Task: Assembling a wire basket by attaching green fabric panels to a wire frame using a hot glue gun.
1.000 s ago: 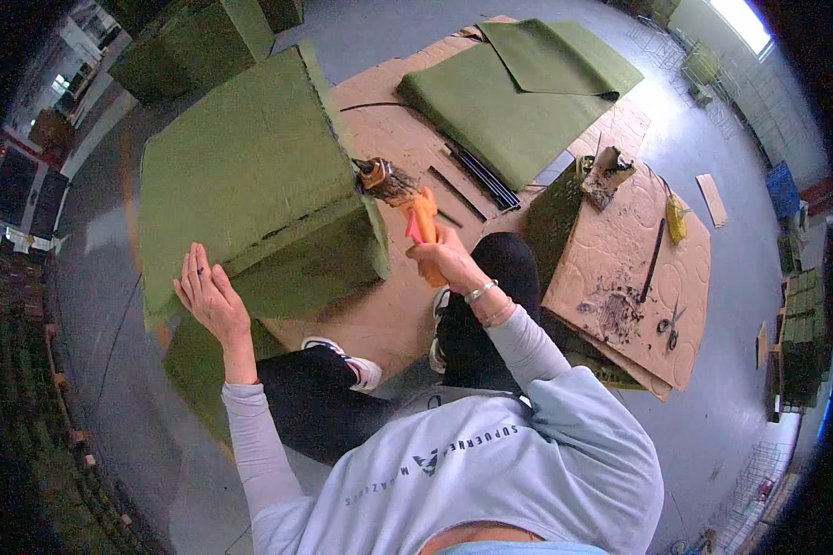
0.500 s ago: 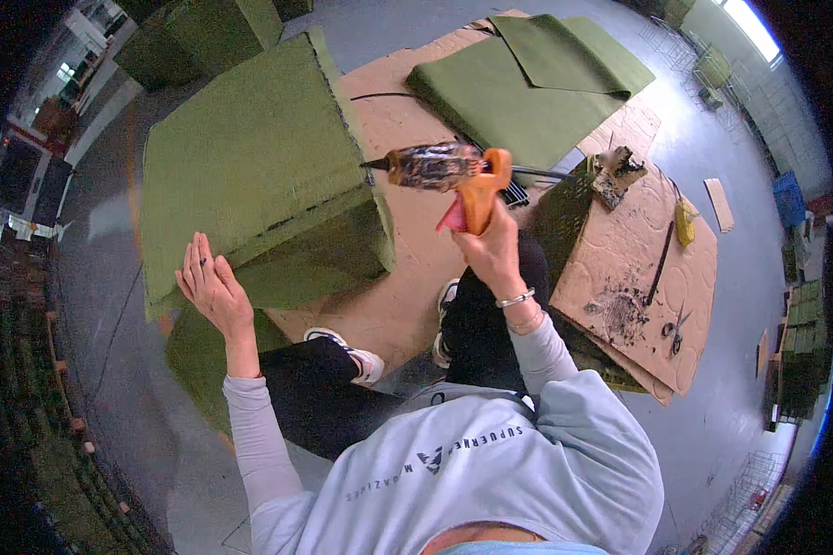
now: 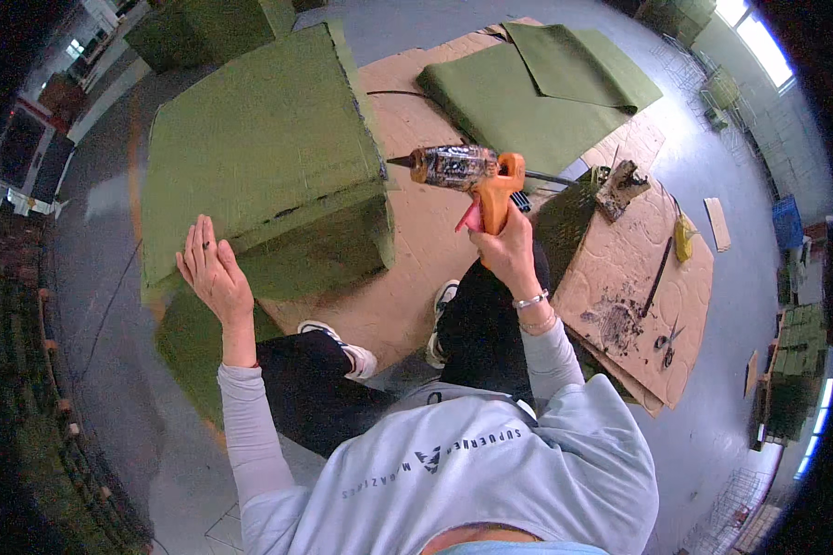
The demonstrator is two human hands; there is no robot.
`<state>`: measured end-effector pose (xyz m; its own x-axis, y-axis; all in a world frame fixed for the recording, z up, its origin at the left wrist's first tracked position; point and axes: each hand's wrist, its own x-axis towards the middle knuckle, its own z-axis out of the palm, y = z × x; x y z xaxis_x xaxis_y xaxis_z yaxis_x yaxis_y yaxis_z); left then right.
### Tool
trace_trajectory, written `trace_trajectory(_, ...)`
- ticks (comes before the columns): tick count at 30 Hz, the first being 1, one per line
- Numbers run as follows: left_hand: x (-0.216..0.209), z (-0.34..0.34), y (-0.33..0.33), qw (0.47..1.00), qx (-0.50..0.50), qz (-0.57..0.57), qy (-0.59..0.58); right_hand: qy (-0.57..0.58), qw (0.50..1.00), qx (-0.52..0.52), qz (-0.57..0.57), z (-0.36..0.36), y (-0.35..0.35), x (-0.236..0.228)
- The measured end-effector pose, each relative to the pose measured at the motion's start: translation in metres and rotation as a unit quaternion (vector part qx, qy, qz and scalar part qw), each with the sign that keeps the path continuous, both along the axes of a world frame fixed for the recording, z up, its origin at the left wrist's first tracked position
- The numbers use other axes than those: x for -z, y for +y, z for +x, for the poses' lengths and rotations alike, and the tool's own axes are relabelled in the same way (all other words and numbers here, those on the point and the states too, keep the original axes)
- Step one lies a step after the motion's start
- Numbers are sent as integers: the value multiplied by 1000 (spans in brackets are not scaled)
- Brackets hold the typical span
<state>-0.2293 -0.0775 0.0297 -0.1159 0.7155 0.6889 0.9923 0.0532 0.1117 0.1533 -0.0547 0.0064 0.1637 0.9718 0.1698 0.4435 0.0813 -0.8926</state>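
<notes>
In my right hand [image 3: 509, 248] is an orange hot glue gun [image 3: 496, 191], held by its handle. Its dark, stained barrel points left, and the tip is just off the right edge of a green fabric-covered box [image 3: 250, 139]. Black glue marks run along that box's right and front edges. My left hand [image 3: 215, 277] lies flat, fingers stretched out, against the front left part of the box. A dark cord leads right from the back of the glue gun.
A cardboard-topped stand [image 3: 657, 296] at my right bears scissors [image 3: 668, 347], a black stick [image 3: 656, 277], a yellow-handled tool [image 3: 683, 239] and a stained block [image 3: 622, 191]. Folded green fabric [image 3: 528, 102] lies on cardboard [image 3: 407, 231] farther off. A blue crate [image 3: 788, 220] stands far right.
The glue gun in my right hand has shifted slightly right, its tip now a little farther from the box edge. My left hand stays on the box.
</notes>
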Motion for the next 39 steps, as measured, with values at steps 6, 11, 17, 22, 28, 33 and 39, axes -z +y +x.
trace_trajectory(6,2,-2,0,1000,-4,2,9,40,989,-66,-125,-8,7,4)
trace_trajectory(11,2,-4,-2,1000,-9,-2,10,71,990,-62,-109,-6,25,12)
trace_trajectory(17,0,-1,4,1000,-11,-2,2,33,988,-60,-137,-1,59,16)
trace_trajectory(22,1,0,4,1000,-6,4,-11,-68,994,-68,-57,-4,87,12)
trace_trajectory(28,2,-4,0,1000,-21,0,-2,-61,987,-54,-141,-18,99,-8)
trace_trajectory(33,1,-1,4,1000,-17,5,-11,-306,950,-59,-27,6,124,48)
trace_trajectory(39,2,-5,0,1000,-18,8,-6,-90,992,59,-64,7,114,-11)
